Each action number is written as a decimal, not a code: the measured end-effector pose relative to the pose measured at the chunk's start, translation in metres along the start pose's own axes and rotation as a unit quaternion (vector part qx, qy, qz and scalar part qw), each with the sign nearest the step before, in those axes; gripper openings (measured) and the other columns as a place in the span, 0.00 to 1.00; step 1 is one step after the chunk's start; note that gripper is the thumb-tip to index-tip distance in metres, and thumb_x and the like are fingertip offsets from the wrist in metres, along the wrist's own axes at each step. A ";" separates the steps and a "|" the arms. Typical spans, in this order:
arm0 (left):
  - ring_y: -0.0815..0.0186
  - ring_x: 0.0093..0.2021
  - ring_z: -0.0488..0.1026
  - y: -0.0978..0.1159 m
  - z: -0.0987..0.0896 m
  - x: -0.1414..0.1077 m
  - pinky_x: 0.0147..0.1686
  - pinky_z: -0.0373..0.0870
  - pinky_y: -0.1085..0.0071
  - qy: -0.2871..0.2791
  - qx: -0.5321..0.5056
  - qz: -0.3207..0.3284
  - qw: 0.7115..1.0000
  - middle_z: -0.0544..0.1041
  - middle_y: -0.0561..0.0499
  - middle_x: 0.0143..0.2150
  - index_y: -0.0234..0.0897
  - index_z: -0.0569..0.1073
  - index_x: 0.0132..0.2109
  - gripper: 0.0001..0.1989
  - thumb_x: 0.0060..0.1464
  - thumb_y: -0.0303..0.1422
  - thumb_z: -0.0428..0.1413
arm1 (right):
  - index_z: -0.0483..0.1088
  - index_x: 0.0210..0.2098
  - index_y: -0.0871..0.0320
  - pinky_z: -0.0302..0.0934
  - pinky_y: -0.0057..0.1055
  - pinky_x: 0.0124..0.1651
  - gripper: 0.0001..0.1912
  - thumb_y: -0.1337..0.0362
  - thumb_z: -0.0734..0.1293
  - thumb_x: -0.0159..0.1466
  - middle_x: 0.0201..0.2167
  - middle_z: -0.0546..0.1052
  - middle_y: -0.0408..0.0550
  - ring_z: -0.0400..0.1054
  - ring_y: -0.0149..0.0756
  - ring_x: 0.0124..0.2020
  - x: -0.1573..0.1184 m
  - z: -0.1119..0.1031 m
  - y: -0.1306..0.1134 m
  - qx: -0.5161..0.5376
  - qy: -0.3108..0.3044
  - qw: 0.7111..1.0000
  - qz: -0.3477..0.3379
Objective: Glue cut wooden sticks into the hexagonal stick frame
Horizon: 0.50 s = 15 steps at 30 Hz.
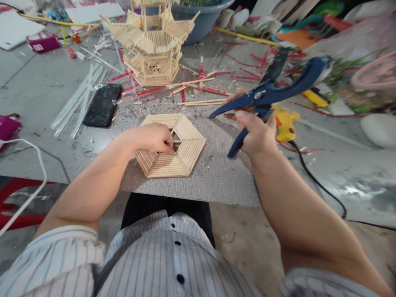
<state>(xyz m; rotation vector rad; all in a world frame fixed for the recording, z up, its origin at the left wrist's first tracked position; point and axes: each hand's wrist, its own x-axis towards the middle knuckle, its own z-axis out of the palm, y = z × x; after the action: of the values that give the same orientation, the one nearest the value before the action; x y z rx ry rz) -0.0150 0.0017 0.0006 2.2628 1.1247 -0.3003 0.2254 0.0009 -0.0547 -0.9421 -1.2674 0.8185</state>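
Observation:
A hexagonal panel of thin wooden sticks lies flat near the table's front edge, with a small opening at its middle. My left hand is over that opening, its fingers pinched together and pointing down; what they hold, if anything, is hidden. To the right of the panel, my right hand is wrapped round a blue cutting tool, raised above the table. The tool's jaws are apart, and its dark blade points away from me.
A tiered stick pagoda stands at the back, before a blue basin. A black phone and clear strips lie left. Loose sticks are beyond the panel. A yellow glue gun with a black cord is at the right.

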 end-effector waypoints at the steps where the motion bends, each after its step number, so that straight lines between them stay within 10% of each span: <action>1: 0.72 0.25 0.66 0.000 0.000 0.000 0.30 0.55 0.73 -0.001 0.000 0.000 1.000 0.78 0.53 0.26 0.36 0.80 0.34 0.10 0.50 0.36 0.57 | 0.66 0.32 0.52 0.61 0.43 0.51 0.13 0.58 0.68 0.46 0.27 0.73 0.42 0.69 0.40 0.42 0.000 0.000 0.000 -0.001 -0.003 1.000 -0.003; 15: 0.72 0.26 0.67 0.000 -0.001 0.000 0.31 0.55 0.74 -0.008 0.013 0.009 1.000 0.77 0.54 0.26 0.36 0.80 0.35 0.11 0.50 0.37 0.57 | 0.66 0.30 0.52 0.60 0.43 0.52 0.12 0.59 0.68 0.46 0.25 0.71 0.39 0.70 0.39 0.41 0.000 -0.001 0.001 0.001 -0.004 1.000 -0.006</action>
<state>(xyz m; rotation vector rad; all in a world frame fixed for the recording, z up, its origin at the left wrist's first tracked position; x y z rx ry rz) -0.0154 0.0023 0.0011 2.2882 1.0983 -0.3287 0.2263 0.0013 -0.0553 -0.9294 -1.2779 0.8139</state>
